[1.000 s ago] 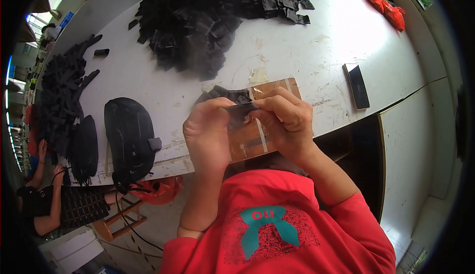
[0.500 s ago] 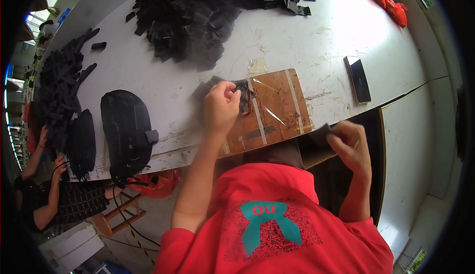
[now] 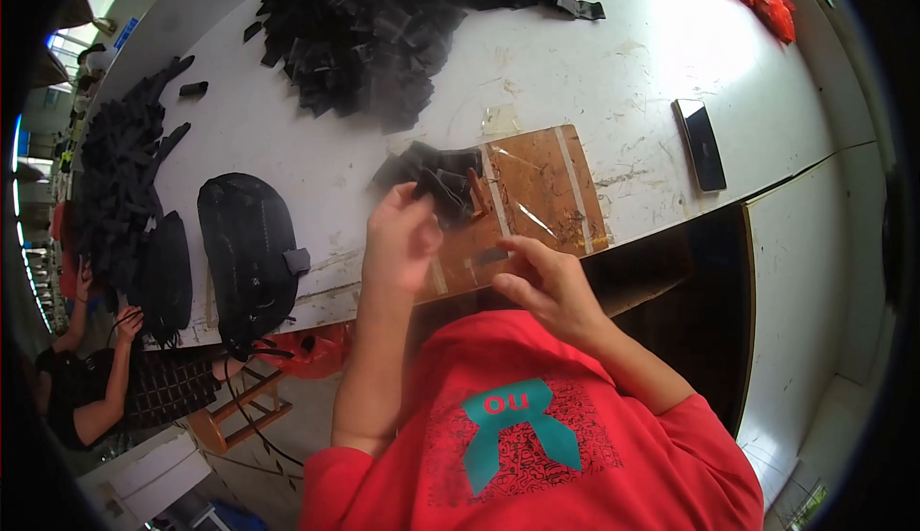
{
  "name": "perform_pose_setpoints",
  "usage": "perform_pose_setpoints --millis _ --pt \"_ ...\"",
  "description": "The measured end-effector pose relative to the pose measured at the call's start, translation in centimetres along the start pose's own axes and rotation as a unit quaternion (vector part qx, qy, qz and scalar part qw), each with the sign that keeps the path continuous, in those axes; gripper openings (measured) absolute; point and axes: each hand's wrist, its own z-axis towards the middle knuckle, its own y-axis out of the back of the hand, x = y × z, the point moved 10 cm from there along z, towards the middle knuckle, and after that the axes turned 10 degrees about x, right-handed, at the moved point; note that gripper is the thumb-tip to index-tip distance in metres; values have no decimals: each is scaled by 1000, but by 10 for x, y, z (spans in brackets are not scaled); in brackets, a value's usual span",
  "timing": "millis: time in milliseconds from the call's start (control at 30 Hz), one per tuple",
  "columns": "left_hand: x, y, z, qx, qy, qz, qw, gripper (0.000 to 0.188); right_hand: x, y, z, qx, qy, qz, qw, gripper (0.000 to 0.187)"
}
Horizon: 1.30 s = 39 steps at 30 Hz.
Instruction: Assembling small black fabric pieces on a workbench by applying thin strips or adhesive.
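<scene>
A brown board (image 3: 537, 181) with strips of tape across it lies at the table's front edge. On its left part sits a loose heap of black fabric pieces (image 3: 446, 174), beside a small reddish-brown upright piece (image 3: 476, 192). My left hand (image 3: 398, 239), somewhat blurred, is at the near left of this heap, its fingers curled on the edge of a black fabric piece. My right hand (image 3: 551, 287) hovers over the board's front edge; its thumb and forefinger are apart with nothing between them. Near its fingertips a dark strip (image 3: 490, 256) lies on the board.
A large pile of black fabric pieces (image 3: 364, 37) covers the table's far middle. To the left are a black bag (image 3: 247, 253) and a heap of black strips (image 3: 120, 167), where another person's hands (image 3: 127, 322) work. A phone (image 3: 701, 146) lies at the right.
My right hand has come left from beyond the table's edge to the board, and the dark piece it held no longer shows in it. My left hand has drawn back slightly toward me and left.
</scene>
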Motion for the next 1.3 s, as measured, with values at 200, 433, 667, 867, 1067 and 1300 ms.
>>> perform_pose_setpoints --millis 200,433,667,867,1067,1300 --pt "30 -22 -55 93 26 -124 988 13 27 -6 9 -139 152 -6 979 18" --pt "-27 -58 -53 163 -41 321 932 13 61 2 17 46 143 -165 975 13" --pt "-21 -82 -50 222 44 411 883 9 65 -15 24 185 149 -231 943 12" --pt "-18 -79 -53 225 43 449 864 8 69 -30 21 237 195 -260 916 17" --pt "-36 -49 -63 -3 -104 351 931 4 66 6 3 -58 128 -120 983 20" --pt "-57 -74 -94 -89 -338 589 729 7 71 -11 -1 -149 240 -160 946 7"
